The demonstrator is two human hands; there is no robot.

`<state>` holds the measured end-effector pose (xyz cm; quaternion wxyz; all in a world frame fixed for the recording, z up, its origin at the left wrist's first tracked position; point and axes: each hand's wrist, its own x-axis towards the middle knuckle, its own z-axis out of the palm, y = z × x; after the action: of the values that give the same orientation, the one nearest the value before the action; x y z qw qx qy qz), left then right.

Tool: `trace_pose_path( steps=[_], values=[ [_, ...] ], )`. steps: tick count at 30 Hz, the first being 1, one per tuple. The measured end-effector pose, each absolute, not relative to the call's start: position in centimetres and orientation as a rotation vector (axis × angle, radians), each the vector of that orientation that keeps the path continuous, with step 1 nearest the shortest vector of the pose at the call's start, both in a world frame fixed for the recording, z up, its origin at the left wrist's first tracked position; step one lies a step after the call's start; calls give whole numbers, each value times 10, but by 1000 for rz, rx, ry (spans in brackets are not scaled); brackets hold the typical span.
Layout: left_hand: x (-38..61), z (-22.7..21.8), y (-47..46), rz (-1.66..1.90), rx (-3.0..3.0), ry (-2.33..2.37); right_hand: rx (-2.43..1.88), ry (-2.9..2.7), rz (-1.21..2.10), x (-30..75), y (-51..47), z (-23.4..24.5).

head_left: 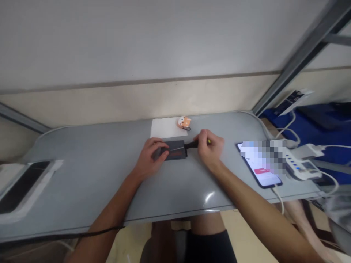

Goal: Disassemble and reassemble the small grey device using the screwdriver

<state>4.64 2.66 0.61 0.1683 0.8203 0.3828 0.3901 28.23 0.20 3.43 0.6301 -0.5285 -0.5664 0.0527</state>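
A dark grey rectangular box [177,150] lies flat on the desk, a faint reddish panel on its upper face. My left hand [154,155] grips its left end, thumb and fingers curled round it. At its right end is a slim black tool [192,145], its tip against or very close to the box edge. My right hand [210,149] is closed round this tool, and a yellow spot shows by the fingers. What kind of tool it is cannot be made out. Behind the box are a white sheet of paper [164,127] and an orange-and-white animal-face trinket [183,122] with a dark loop.
A lit smartphone [263,171] with a white cable lies to the right, beside a white power strip [298,164] with plugs. At the left edge rests a black panel [23,186] on white backing. A dark cable [95,232] crosses the desk's front edge. Metal posts [296,58] flank the desk.
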Motion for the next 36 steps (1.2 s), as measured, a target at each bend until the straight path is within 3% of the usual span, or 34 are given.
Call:
trace_pose_path(
  steps=[15, 27, 36],
  values=[
    [35, -1, 32, 1102, 2205, 1327, -1352, -1155, 415, 289, 12, 21],
    [20, 1, 133, 851, 2476, 1363, -1446, -816, 586, 299, 31, 7],
    [22, 7, 95, 875, 2377, 1366, -1442, -795, 584, 300, 31, 9]
  ],
)
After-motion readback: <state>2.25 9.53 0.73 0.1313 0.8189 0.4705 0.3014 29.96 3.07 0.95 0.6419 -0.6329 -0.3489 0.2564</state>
